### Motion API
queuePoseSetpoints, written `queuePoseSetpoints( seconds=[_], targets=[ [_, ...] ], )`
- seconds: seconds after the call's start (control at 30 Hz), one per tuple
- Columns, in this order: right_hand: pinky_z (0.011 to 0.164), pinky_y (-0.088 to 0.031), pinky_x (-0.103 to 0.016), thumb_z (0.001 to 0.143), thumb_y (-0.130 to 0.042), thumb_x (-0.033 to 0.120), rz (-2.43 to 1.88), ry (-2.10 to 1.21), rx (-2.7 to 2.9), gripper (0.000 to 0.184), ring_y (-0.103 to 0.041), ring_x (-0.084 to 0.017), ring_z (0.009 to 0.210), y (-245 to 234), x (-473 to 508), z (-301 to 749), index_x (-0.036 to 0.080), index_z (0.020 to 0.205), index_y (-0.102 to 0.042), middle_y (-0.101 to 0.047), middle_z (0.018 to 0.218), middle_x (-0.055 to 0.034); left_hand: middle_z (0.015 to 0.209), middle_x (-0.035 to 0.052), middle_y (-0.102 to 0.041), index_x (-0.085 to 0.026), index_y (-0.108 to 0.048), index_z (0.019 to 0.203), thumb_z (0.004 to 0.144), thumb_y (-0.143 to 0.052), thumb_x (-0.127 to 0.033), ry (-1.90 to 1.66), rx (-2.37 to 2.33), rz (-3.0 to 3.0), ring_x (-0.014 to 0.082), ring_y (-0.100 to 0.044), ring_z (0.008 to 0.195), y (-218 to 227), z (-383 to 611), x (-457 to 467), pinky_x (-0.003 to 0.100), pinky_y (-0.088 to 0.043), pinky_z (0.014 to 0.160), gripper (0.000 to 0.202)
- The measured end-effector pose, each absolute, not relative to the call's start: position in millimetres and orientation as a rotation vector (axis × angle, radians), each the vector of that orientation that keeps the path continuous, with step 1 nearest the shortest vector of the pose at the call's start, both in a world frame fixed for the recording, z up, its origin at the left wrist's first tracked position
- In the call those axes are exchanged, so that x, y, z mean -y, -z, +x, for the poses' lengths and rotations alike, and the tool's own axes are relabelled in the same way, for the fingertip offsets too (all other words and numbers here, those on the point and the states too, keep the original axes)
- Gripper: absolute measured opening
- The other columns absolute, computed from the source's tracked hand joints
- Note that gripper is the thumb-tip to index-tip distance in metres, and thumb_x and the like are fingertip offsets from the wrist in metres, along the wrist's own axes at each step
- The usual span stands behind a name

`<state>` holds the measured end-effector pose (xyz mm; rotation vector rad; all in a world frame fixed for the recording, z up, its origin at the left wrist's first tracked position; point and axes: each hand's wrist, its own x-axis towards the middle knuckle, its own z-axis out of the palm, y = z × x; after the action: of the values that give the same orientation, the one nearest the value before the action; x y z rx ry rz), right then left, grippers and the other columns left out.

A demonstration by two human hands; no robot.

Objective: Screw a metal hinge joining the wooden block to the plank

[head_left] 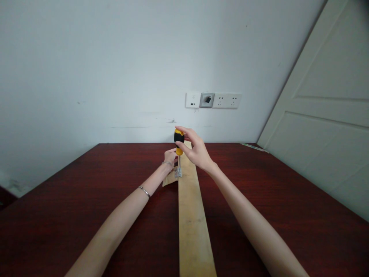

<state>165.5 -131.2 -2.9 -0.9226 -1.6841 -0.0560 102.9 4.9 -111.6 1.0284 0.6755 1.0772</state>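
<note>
My right hand (197, 148) grips the handle of a yellow-and-black screwdriver (179, 137) between thumb and fingers. The screwdriver stands upright, its metal shaft running down to a small silver hinge (180, 172). One leaf of this hinge lies on the long pale wooden board (192, 215), the other on a short wooden piece (170, 177) to the left. Beside the board's left edge, my left hand (170, 156) is closed, with its fingertips hidden behind the screwdriver handle and board. I cannot make out exactly what those fingers hold.
The dark red wooden table (138, 231) meets a white wall (115, 69) at the back. Wall sockets (226, 100) sit above it. A pale panelled door (323, 127) borders the right side. A thin printed strip (254, 147) lies at the back right edge.
</note>
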Motion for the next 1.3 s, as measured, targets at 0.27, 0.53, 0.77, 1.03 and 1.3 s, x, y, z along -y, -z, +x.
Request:
queuePoseSetpoints(
  seconds=[0.27,0.53,0.77,1.03,1.3],
  targets=[
    [0.100,-0.041,-0.044,0.078,-0.051,0.010,-0.916,0.068,1.723,0.054,-0.046,-0.022,0.119,-3,138,167,0.028,0.128,-0.047,-0.048,0.128,-0.0070,0.053,0.0001,-0.059,-0.011,-0.062,0.067,0.057,-0.063,-0.002,-1.059,-0.684,1.015,0.0114,-0.055,0.053,112,102,-6,0.023,-0.044,0.055,0.014],
    [0.092,-0.048,-0.044,0.080,-0.052,0.013,-0.928,0.099,1.755,0.051,-0.049,-0.022,0.112,1,135,167,0.030,0.128,-0.045,-0.051,0.120,-0.0071,0.054,0.0009,-0.060,-0.011,-0.062,0.065,0.059,-0.060,-0.002,-1.072,-0.664,1.032,0.0111,-0.054,0.054,111,102,-4,0.022,-0.043,0.053,0.011],
    [0.079,-0.054,-0.037,0.081,-0.059,0.020,-0.980,0.175,1.691,0.047,-0.049,-0.021,0.105,5,131,167,0.031,0.126,-0.047,-0.044,0.113,-0.0074,0.056,0.0002,-0.060,-0.012,-0.061,0.069,0.058,-0.059,0.000,-1.074,-0.654,1.020,0.0115,-0.055,0.053,116,103,-9,0.023,-0.043,0.052,0.017],
    [0.070,-0.055,-0.032,0.079,-0.064,0.025,-0.984,0.218,1.606,0.047,-0.048,-0.020,0.098,8,128,166,0.031,0.124,-0.048,-0.042,0.106,-0.0059,0.057,0.0005,-0.062,-0.013,-0.062,0.069,0.056,-0.060,-0.001,-1.067,-0.646,1.010,0.0117,-0.057,0.052,116,104,-11,0.022,-0.044,0.052,0.017],
    [0.070,-0.054,-0.033,0.081,-0.063,0.030,-0.975,0.263,1.574,0.048,-0.049,-0.020,0.096,13,125,165,0.031,0.126,-0.047,-0.043,0.106,-0.0062,0.057,-0.0015,-0.061,-0.016,-0.064,0.065,0.058,-0.062,-0.006,-1.065,-0.654,1.020,0.0100,-0.057,0.048,113,104,-7,0.022,-0.046,0.051,0.012]
  ],
)
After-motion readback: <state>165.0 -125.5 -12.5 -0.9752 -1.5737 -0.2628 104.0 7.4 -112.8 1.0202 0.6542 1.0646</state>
